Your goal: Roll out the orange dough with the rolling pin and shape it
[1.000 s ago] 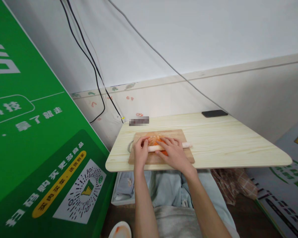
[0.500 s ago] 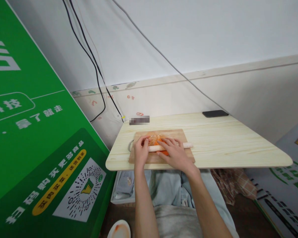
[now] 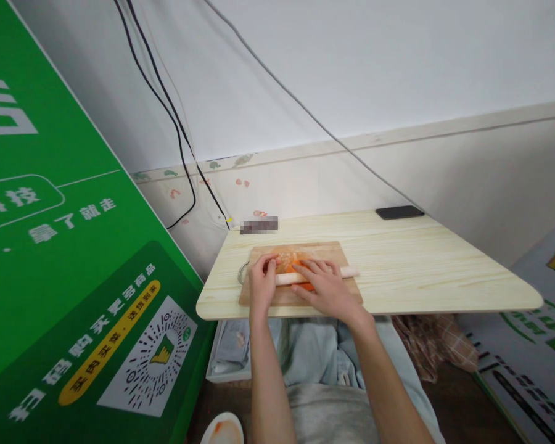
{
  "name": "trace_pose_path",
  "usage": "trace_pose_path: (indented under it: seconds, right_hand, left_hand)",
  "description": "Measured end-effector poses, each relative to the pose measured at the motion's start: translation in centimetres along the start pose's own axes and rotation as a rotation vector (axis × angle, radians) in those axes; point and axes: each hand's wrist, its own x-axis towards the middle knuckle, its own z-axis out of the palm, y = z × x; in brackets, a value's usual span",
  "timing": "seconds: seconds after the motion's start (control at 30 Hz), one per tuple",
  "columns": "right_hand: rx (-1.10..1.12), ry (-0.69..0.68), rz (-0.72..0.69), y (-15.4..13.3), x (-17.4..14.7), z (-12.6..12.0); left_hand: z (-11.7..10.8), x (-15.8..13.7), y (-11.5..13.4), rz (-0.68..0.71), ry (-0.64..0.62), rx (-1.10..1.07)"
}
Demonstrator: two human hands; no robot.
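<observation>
A pale rolling pin lies crosswise over an orange, flattened dough-like piece on a wooden board. Shiny, see-through film seems to cover the area beyond the pin. My right hand rests on the pin, its fingers stretched out and spread. At the pin's left end is my left hand, thumb and fingers closed together near the film's edge. What they pinch is too small to make out. The pin's right tip sticks out past my right hand.
The board lies near the front edge of a light wood-grain table. A black phone lies at the back right, and a blurred dark item at the back left. Below are a white box and a stained white dish.
The view has shifted very slightly. Both hands, the pin and the orange piece hold nearly the same places.
</observation>
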Motion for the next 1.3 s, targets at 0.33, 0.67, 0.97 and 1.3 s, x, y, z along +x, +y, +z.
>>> trace_pose_path:
  seconds: [0.33, 0.67, 0.97, 1.3]
  right_hand:
    - [-0.016, 0.06, 0.007, 0.1, 0.3, 0.4]
    - [-0.046, 0.149, 0.032, -0.5, 0.8, 1.0]
    - [-0.042, 0.137, 0.024, -0.5, 0.6, 0.7]
    - [-0.012, 0.113, 0.019, -0.4, 0.5, 0.6]
  left_hand:
    - [0.0, -0.2, 0.2, -0.011, -0.003, 0.001]
    - [0.0, -0.1, 0.3, -0.013, 0.007, 0.037]
    - [-0.1, -0.1, 0.2, -0.001, 0.006, 0.04]
    - [0.1, 0.1, -0.2, -0.032, 0.013, 0.003]
